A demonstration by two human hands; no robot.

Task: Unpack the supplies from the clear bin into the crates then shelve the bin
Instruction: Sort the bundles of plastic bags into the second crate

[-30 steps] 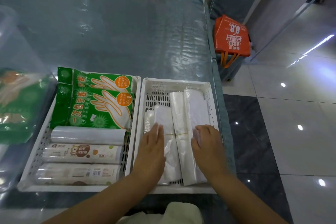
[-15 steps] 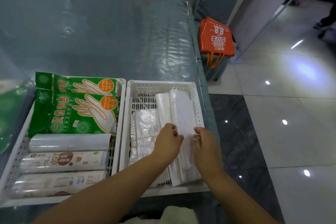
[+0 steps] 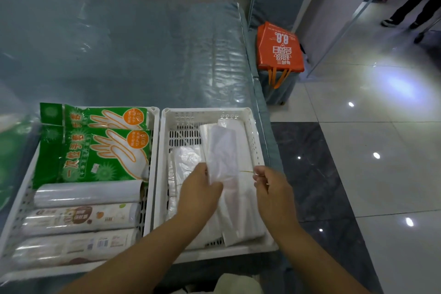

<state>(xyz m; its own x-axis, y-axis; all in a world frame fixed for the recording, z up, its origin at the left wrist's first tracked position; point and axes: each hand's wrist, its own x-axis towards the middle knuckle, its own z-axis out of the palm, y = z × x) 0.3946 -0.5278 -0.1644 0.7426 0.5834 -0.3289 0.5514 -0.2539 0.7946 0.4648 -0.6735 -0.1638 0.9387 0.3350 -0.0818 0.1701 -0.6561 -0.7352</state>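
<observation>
Two white perforated crates sit side by side on a plastic-covered table. The left crate [image 3: 152,141] holds two green glove packs [image 3: 100,155] and three rolls of wrap [image 3: 86,193]. The right crate [image 3: 259,150] holds bundles of clear plastic bags [image 3: 183,162]. My left hand [image 3: 200,193] grips one bag bundle [image 3: 222,150] and lifts its far end off the pile. My right hand [image 3: 269,186] pinches a thin rubber band [image 3: 247,171] stretched from that bundle. The clear bin [image 3: 14,131] shows only as a blurred edge at the far left, with green packs inside.
The table [image 3: 133,55] stretches away behind the crates, and its right edge runs close beside the right crate. An orange tote bag [image 3: 279,48] stands on the tiled floor by a padded chair. Someone's legs [image 3: 410,7] stand at the top right.
Both hands went from lying flat on the bag bundles to gripping. The left hand raised one bundle; the right hand pulled its rubber band out to the right. The camera turned slightly right.
</observation>
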